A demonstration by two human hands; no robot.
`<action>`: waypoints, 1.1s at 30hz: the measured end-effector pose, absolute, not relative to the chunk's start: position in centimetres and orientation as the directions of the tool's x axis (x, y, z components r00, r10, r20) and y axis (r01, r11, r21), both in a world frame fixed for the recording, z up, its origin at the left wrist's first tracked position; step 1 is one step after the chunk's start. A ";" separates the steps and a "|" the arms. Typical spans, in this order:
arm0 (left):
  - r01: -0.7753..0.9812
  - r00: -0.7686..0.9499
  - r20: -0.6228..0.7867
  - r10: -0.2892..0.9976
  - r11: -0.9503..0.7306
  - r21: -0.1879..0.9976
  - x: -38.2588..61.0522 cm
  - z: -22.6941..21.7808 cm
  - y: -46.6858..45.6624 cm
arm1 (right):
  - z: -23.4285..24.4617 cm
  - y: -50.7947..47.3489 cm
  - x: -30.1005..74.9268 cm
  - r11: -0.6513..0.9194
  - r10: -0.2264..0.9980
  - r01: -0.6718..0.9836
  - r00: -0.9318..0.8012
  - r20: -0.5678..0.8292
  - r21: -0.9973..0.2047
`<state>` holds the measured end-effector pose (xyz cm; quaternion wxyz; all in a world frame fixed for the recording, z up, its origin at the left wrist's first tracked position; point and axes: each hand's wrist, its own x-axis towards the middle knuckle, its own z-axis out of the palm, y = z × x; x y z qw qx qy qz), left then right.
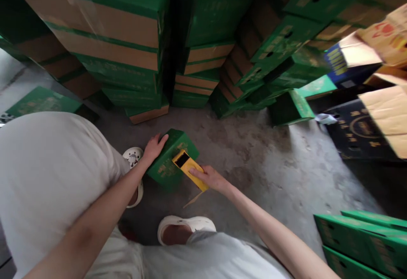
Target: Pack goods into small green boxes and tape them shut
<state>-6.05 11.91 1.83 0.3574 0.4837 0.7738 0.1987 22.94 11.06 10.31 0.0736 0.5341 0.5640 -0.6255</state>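
A small green carton [170, 156] sits on the concrete floor in front of my feet. My left hand [154, 146] lies on its near left edge, fingers stretched over the top. My right hand [210, 178] grips a yellow tape dispenser [189, 168] that rests on the carton's right end. A strip of brown tape [193, 199] trails from the dispenser toward the floor.
Tall stacks of green and brown cartons [127, 46] stand ahead and to the left. More green cartons [359, 236] lie at lower right, dark blue and brown boxes [362, 130] at right. My white clogs [178, 226] stand on the grey floor [273, 173].
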 end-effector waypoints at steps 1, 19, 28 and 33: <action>0.612 -0.232 -0.388 0.892 0.444 0.654 -6.0 2.1 12.2 | 10.2 11.6 21.9 -0.362 0.499 0.677 -0.439 -0.747 -0.641; 0.835 -0.125 -0.570 0.812 0.397 0.382 -6.0 3.4 14.7 | 9.2 6.4 31.5 -0.487 0.416 0.642 -0.426 -0.804 -0.592; 0.835 -0.092 -0.590 0.802 0.385 0.394 -6.0 4.2 15.0 | 8.7 6.5 30.7 -0.630 0.283 0.565 -0.472 -0.835 -0.533; 0.836 -0.096 -0.603 0.792 0.393 0.383 -6.2 3.8 15.1 | 8.2 6.4 30.4 -0.647 0.282 0.561 -0.452 -0.846 -0.516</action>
